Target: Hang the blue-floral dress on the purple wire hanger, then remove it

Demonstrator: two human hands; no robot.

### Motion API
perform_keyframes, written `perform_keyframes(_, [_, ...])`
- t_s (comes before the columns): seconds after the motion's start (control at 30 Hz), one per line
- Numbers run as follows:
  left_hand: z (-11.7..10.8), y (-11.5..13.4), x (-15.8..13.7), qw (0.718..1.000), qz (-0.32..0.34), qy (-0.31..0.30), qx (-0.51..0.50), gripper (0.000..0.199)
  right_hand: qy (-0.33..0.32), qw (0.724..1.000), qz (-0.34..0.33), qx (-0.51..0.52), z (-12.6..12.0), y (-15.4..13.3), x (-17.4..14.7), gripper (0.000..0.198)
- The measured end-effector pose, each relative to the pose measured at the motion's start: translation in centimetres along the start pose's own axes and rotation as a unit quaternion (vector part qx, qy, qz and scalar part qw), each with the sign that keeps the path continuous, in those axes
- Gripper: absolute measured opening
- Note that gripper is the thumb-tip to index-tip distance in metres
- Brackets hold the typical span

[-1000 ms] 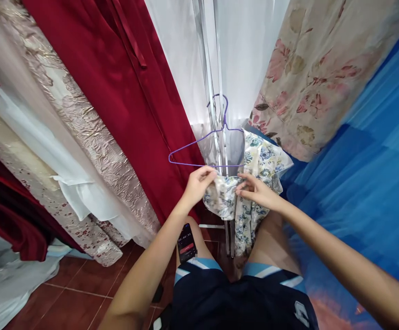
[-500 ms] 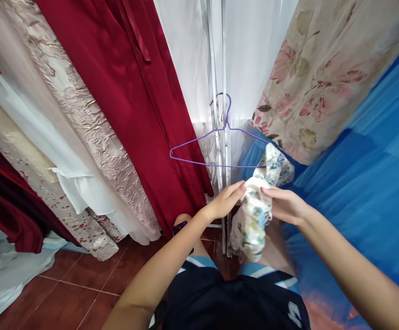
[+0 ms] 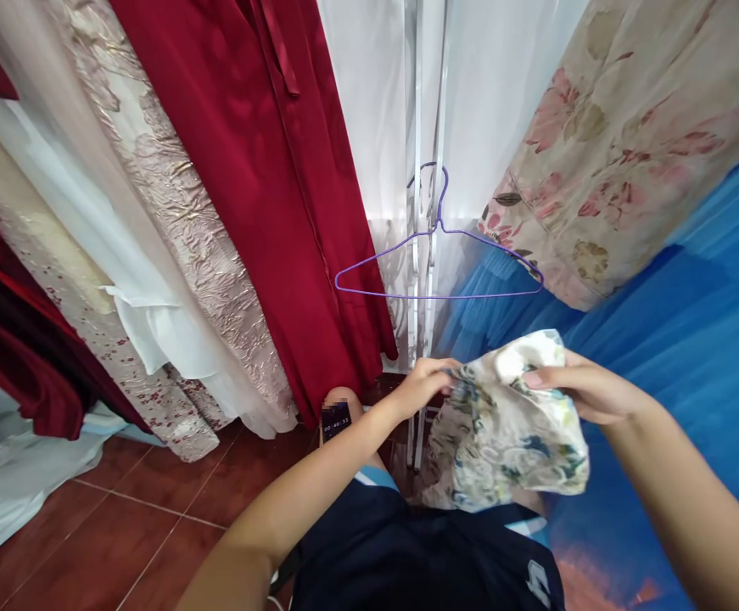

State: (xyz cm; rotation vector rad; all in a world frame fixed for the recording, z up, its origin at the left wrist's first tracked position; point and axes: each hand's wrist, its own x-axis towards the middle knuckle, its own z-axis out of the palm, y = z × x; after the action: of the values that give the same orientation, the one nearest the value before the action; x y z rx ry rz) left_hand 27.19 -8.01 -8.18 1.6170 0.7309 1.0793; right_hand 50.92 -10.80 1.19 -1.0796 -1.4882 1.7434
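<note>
Between my hands hangs a white garment (image 3: 502, 433) with a blue, green and yellow floral print, bunched and folded over above my lap. My right hand (image 3: 589, 386) is closed on its upper right part, thumb on top of the cloth. At its upper left edge my left hand (image 3: 425, 386) pinches the fabric, the fingertips partly hidden. A purple wire hanger (image 3: 439, 297) hangs bare just above and beyond the garment, its hook at a white metal pole (image 3: 417, 255).
Dark red fabric (image 3: 260, 187), a textured pale pink garment (image 3: 184, 204) and white cloth hang to the left. On the right hang a beige floral garment (image 3: 629, 161) and blue tulle (image 3: 680, 365). A phone (image 3: 335, 419) rests on my thigh. Red tiles (image 3: 146, 526) cover the floor.
The floral garment has come off the hanger's right end and lies lower, more spread out. My right hand has moved right with it; the hanger now shows whole.
</note>
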Motion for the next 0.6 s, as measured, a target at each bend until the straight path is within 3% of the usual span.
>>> perform_keyframes(0.07, [-1.8, 1.5, -1.9, 0.992, -0.068, 0.064, -0.086, 0.018, 0.051, 0.998, -0.022, -0.008, -1.0, -0.1, 0.1, 0.043])
perform_keyframes(0.1, [-2.7, 2.6, -2.7, 0.989, -0.088, 0.059, -0.106, 0.021, 0.069, 0.997, -0.032, -0.007, -1.3, -0.1, 0.2, 0.042])
perform_keyframes(0.17, [-4.6, 4.8, -4.2, 0.988, -0.122, -0.025, -0.095, 0.028, 0.081, 0.995, -0.049, -0.004, -1.4, -0.1, 0.8, 0.04])
perform_keyframes(0.23, [-6.5, 6.5, -5.4, 0.984, -0.142, -0.11, 0.0, 0.036, 0.079, 0.995, -0.065, -0.018, -1.3, 0.0, 1.6, 0.039])
perform_keyframes(0.3, [-8.7, 7.6, -6.1, 0.969, -0.133, -0.13, 0.164, 0.034, 0.112, 0.987, -0.099, -0.056, -1.3, 0.0, 2.4, 0.034])
perform_keyframes(0.43, [-14.0, 8.2, -6.5, 0.885, -0.048, -0.068, 0.457, 0.036, 0.217, 0.944, -0.198, -0.152, -1.9, 0.2, 4.3, 0.029])
perform_keyframes(0.53, [-17.6, 8.7, -5.4, 0.8, 0.009, -0.027, 0.599, 0.021, 0.195, 0.928, -0.239, -0.209, -2.0, 0.0, 6.3, 0.037])
perform_keyframes(0.6, [-19.5, 9.1, -4.0, 0.762, 0.0, 0.007, 0.648, 0.026, 0.183, 0.918, -0.255, -0.24, -1.6, -0.3, 8.0, 0.05])
